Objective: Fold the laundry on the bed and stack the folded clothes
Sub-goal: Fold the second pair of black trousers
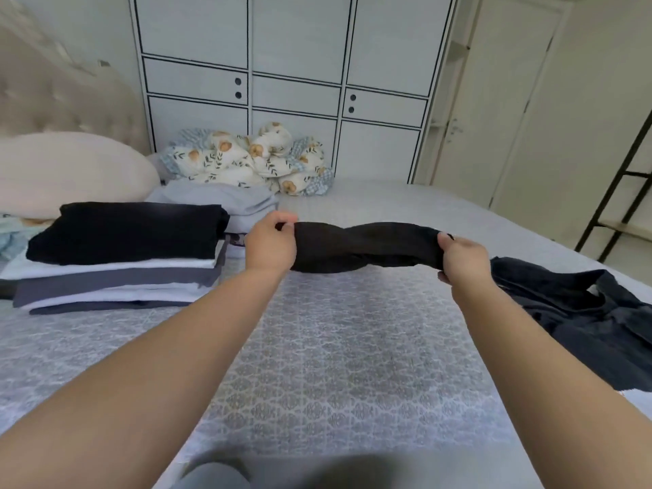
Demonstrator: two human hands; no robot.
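A small black garment (367, 247) hangs twisted in the air above the patterned grey bed (345, 347). My left hand (271, 243) pinches its left end and my right hand (464, 257) grips its right end, stretching it between them. A stack of folded clothes (120, 262), black on top with white and grey layers beneath, stands on the bed to the left. Behind it lies a second pile of pale blue-grey folded clothes (229, 202). A dark navy unfolded garment (578, 312) lies crumpled on the bed at the right.
A beige pillow (67, 171) rests at the headboard on the left. A bundled floral blanket (254, 158) sits at the far edge before a white wardrobe (293, 82). A black-framed shelf (621, 213) stands beside the bed on the right.
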